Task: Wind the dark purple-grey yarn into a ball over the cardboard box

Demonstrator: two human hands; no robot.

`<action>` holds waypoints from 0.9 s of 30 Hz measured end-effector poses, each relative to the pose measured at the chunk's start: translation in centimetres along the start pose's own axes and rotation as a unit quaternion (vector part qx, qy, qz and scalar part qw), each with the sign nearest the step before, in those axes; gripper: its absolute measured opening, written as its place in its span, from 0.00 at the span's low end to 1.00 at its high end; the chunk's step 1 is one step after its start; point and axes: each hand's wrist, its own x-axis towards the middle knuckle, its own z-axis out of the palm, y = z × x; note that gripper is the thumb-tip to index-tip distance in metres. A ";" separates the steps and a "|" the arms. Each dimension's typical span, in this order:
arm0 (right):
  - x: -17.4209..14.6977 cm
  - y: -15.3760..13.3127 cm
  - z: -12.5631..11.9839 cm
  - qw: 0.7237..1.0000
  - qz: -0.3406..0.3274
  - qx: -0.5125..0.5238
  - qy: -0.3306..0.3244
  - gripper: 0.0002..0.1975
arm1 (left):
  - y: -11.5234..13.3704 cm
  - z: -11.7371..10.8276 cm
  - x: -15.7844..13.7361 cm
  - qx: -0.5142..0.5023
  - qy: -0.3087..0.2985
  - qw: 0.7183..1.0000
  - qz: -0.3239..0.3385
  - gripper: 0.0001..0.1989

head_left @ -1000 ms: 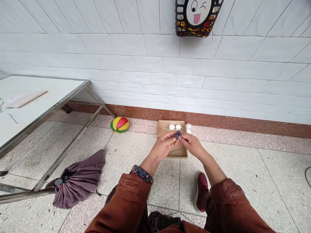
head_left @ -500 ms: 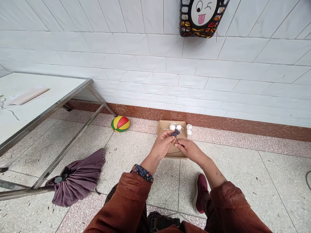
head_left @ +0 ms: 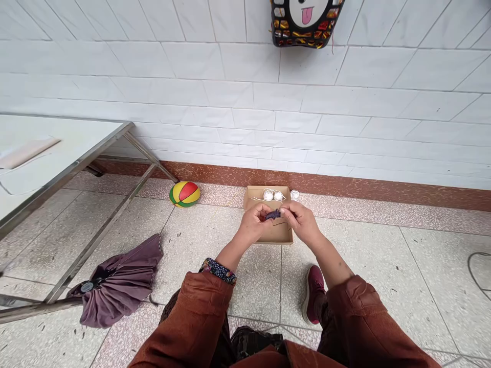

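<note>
My left hand (head_left: 254,221) is closed around the left part of a small, bumpy piece of dark purple yarn work (head_left: 273,214). At its other end, my right hand (head_left: 301,221) pinches with thumb and forefinger; any thin tool or strand inside those fingers is too small to make out. Both hands are over an open cardboard box (head_left: 274,239) on the floor. Two white yarn balls (head_left: 272,195) with loose strands sit at the box's far side, and another white ball (head_left: 294,195) lies just outside its right edge.
A striped ball (head_left: 184,194) rests by the leg of a metal-framed table (head_left: 111,137) on the left. Nearer lies a folded purple umbrella (head_left: 118,286). A black basket (head_left: 303,38) hangs on the tiled wall. A dark cable (head_left: 471,268) loops on the floor at right.
My right hand has risen to the right end of the yarn piece, which has turned from upright to roughly level. The view has shifted slightly.
</note>
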 end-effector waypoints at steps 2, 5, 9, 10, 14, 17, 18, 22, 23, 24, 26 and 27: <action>0.1 0.9 0.2 0.999 0.035 0.000 0.030 0.10 | 0.3 0.1 -0.3 -0.045 -0.044 0.998 -0.019 0.10; -0.1 2.1 1.1 0.997 0.078 -0.002 0.021 0.11 | 0.5 0.3 -0.4 -0.134 -0.051 0.989 -0.038 0.12; -0.8 2.1 2.5 0.995 0.066 -0.001 -0.071 0.11 | 0.1 0.2 0.2 -0.183 0.022 0.982 -0.031 0.14; -0.9 1.8 2.7 0.994 0.049 -0.004 -0.097 0.10 | -0.1 0.0 0.4 -0.183 0.048 0.982 -0.024 0.14; -1.1 -0.2 2.6 0.984 -0.019 -0.023 -0.177 0.09 | -0.8 -0.8 1.2 -0.115 0.121 0.986 -0.002 0.13; -0.7 -1.7 1.4 0.982 -0.043 -0.014 -0.182 0.10 | -1.0 -1.1 1.4 -0.062 0.117 0.991 0.001 0.12; -0.5 -2.1 0.9 0.984 -0.046 -0.005 -0.170 0.10 | -1.0 -1.1 1.4 -0.050 0.109 0.993 0.000 0.12; 0.3 -2.2 -0.7 0.996 -0.033 0.030 -0.080 0.09 | -0.5 -0.7 0.9 -0.004 0.035 0.999 -0.011 0.11; 0.5 -1.9 -0.9 0.998 -0.020 0.034 -0.054 0.09 | -0.3 -0.5 0.6 0.004 0.007 1.000 -0.019 0.11; 0.6 -1.4 -1.0 0.999 -0.001 0.037 -0.028 0.09 | -0.1 -0.4 0.4 0.007 -0.023 0.999 -0.030 0.10; 0.7 -0.3 -0.8 0.998 0.045 0.040 0.018 0.10 | 0.3 0.0 -0.1 -0.013 -0.076 0.995 -0.056 0.11; 0.7 0.3 -0.6 0.996 0.067 0.040 0.032 0.10 | 0.5 0.1 -0.3 -0.032 -0.091 0.993 -0.066 0.11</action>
